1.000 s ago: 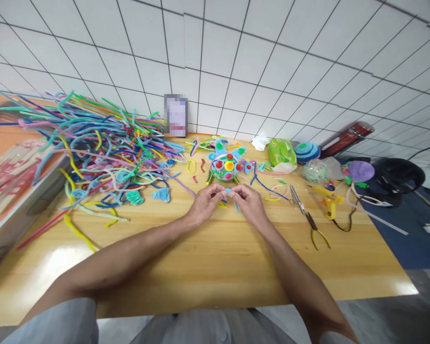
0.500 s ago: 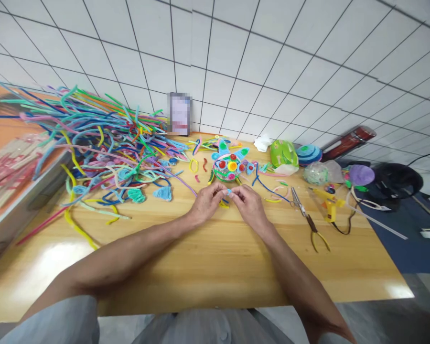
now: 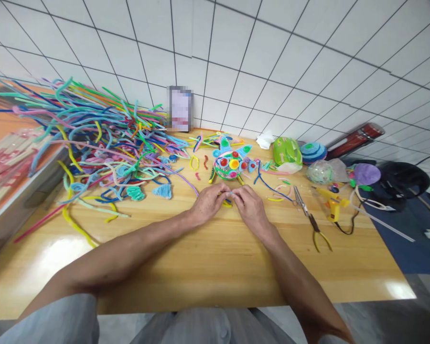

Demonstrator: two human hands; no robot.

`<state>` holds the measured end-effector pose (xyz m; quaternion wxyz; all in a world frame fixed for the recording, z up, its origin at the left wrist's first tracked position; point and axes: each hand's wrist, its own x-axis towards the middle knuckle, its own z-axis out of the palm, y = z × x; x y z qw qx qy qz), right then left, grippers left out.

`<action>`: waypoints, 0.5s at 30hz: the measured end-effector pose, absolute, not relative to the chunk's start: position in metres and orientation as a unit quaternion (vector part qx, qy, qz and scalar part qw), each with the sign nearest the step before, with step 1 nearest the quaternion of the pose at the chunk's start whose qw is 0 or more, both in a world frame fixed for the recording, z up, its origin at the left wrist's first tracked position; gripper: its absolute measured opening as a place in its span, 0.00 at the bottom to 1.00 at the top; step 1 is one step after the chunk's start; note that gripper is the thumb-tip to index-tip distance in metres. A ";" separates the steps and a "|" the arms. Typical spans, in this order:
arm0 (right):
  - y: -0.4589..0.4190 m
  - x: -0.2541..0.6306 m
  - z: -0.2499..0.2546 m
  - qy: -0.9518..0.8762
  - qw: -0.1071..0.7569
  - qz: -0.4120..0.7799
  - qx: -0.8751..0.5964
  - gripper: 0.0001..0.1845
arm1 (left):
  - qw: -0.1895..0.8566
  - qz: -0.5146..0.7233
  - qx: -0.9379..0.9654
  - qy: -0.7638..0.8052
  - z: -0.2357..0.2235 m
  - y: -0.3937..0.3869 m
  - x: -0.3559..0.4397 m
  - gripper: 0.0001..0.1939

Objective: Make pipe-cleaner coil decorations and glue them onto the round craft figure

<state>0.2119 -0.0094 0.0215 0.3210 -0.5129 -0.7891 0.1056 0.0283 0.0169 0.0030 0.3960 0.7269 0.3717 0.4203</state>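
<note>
My left hand [image 3: 210, 201] and my right hand [image 3: 250, 206] meet over the middle of the table, fingertips pinched together. Between them shows a speck of a small light-blue piece [image 3: 231, 193], probably pipe cleaner; the fingers cover most of it. Just behind stands a colourful pipe-cleaner figure [image 3: 231, 165] with a round body, blue-and-green points on top and round red, yellow and pink spots. Beneath my fingers a yellow piece [image 3: 227, 204] partly shows. Left of the figure lie a yellow loop [image 3: 194, 163] and short red bits [image 3: 205, 161].
A large heap of pipe cleaners [image 3: 122, 138] fills the left, with a blue triangle [image 3: 162, 191] in front. To the right lie pliers [image 3: 317, 229], scissors [image 3: 301, 200] and a yellow glue gun [image 3: 332, 203]. A phone-like panel [image 3: 179, 110] leans on the tiled wall.
Both hands stay together in the middle, fingers slightly shifted. Less of the light-blue piece shows between the fingertips. The view has turned slightly.
</note>
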 end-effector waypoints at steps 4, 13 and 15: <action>-0.009 0.212 0.023 -0.773 0.347 0.135 -0.514 0.07 | 0.454 0.424 0.677 0.394 0.001 0.017 0.029 0.09; -0.006 0.215 0.018 -0.702 0.376 0.252 -0.549 0.07 | 0.533 0.416 0.630 0.383 0.003 0.019 0.031 0.10; -0.008 0.216 0.019 -0.731 0.356 0.219 -0.539 0.08 | 0.479 0.410 0.675 0.384 0.001 0.019 0.030 0.08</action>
